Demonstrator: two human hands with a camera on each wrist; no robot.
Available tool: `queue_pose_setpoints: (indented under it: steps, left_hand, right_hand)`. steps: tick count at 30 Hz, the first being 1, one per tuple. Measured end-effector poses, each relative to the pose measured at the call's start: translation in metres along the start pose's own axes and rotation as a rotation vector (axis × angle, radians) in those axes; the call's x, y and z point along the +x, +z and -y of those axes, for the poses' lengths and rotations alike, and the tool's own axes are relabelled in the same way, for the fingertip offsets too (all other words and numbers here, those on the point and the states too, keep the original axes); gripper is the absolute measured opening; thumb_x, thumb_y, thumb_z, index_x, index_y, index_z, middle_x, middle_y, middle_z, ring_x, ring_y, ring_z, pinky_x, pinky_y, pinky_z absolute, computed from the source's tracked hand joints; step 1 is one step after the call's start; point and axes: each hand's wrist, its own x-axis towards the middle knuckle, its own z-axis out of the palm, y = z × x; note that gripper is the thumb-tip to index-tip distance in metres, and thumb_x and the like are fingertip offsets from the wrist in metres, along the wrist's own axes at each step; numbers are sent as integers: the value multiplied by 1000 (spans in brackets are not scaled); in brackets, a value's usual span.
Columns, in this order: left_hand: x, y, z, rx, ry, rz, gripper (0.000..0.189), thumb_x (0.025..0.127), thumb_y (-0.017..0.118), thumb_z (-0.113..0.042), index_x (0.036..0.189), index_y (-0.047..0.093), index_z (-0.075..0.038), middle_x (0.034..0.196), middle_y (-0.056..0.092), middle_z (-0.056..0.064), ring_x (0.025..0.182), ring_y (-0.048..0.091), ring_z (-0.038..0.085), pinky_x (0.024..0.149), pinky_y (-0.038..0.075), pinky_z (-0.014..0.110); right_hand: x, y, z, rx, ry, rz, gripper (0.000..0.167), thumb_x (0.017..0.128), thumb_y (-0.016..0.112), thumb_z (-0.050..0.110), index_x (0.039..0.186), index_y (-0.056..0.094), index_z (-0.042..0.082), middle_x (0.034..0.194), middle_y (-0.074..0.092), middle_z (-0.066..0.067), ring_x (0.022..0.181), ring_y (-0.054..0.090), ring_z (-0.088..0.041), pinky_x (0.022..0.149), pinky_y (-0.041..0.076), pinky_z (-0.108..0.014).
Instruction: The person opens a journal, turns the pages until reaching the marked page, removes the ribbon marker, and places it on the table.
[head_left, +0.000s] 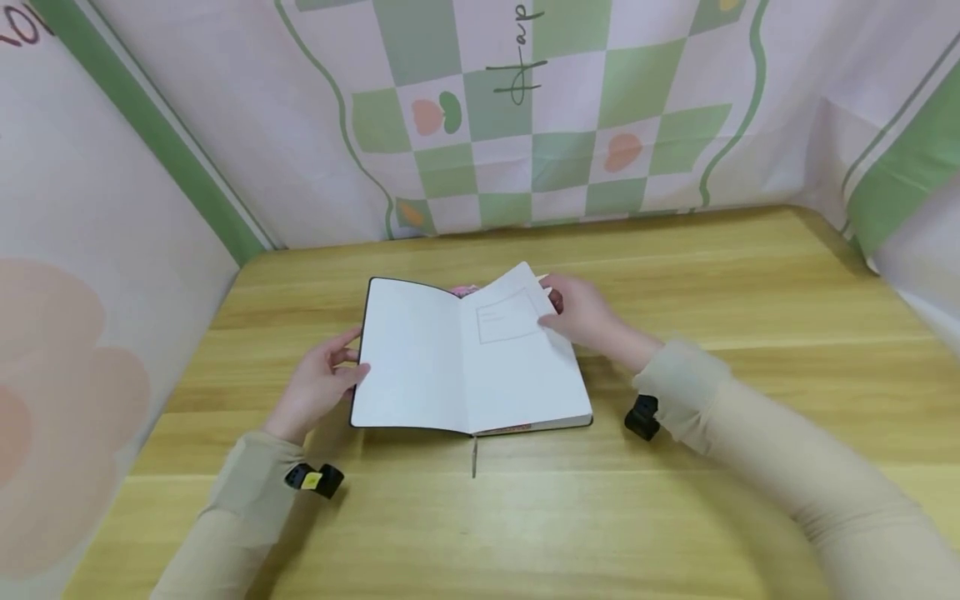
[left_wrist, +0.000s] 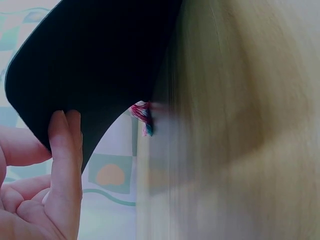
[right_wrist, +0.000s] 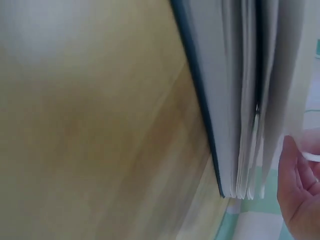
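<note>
A black-covered notebook [head_left: 408,358] lies spread on the table, blank on its left side, with a faint printed box on the right page [head_left: 517,383]. My left hand [head_left: 318,379] pinches the outer edge of the front cover; the left wrist view shows the dark cover [left_wrist: 95,60] raised off the wood, fingers behind it. With thumb and fingers my right hand [head_left: 588,315] holds the upper outer corner of the right page, which curves upward. Under it, the page block [right_wrist: 235,110] shows gaps between several groups of sheets. A thin ribbon bookmark [head_left: 474,458] hangs from the spine's near end.
A pink and teal tassel [left_wrist: 141,114] sticks out at the notebook's far edge. The wooden table [head_left: 525,533] meets a green and white checked cloth [head_left: 562,158] at the back. A pale cloth [head_left: 82,200] hangs on the left. Both wrists carry small black cameras.
</note>
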Motion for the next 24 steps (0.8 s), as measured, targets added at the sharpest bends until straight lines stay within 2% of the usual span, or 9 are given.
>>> queue_pose_setpoints:
  steps: [5,10,14,17,19,22,24]
  left_hand:
    - [1,0,1,1,-2,-3,62,95,56,-12,150,28,-16,121,53,14,87,58,18,70,50,27]
    - [2,-1,2,-3,-4,4,62,95,57,-13,150,28,-16,121,53,14,86,58,18,72,51,30]
    - [4,-1,3,-11,-1,9,62,95,57,-14,150,28,-17,121,53,14,87,59,18,72,51,29]
    - [6,-1,3,-24,8,12,62,95,57,-14,150,28,-18,123,53,14,90,60,18,73,51,27]
    - [6,-2,3,-33,18,18,62,95,56,-14,150,27,-17,123,53,15,92,60,18,73,51,28]
    - [5,-3,5,-55,26,34,62,96,56,-13,150,27,-18,125,53,15,93,58,18,75,51,29]
    - [4,-5,6,-72,31,49,62,96,55,-13,150,27,-17,126,53,15,95,57,16,77,51,29]
  right_hand:
    - [-4,0,3,3,26,-40,43,81,69,3,120,54,-10,84,61,-16,76,54,-26,73,46,-38]
    - [-4,0,4,-13,39,-65,41,80,71,4,116,57,-8,81,60,-14,74,54,-24,72,45,-38]
    - [-3,-2,3,28,53,-66,42,83,69,5,120,54,-9,82,57,-13,74,51,-24,72,43,-35]
    - [-3,-4,4,124,81,-49,46,86,66,6,127,50,-8,90,54,-15,79,50,-24,71,42,-31]
    - [-4,-7,7,230,113,-14,49,88,62,6,132,46,-6,98,54,-15,82,51,-22,69,45,-28]
    - [-7,-11,14,437,183,54,51,91,57,6,138,39,-1,105,50,-13,82,52,-16,65,49,-24]
    - [-9,-12,19,594,213,96,52,93,53,6,141,35,1,108,48,-12,83,54,-12,68,52,-24]
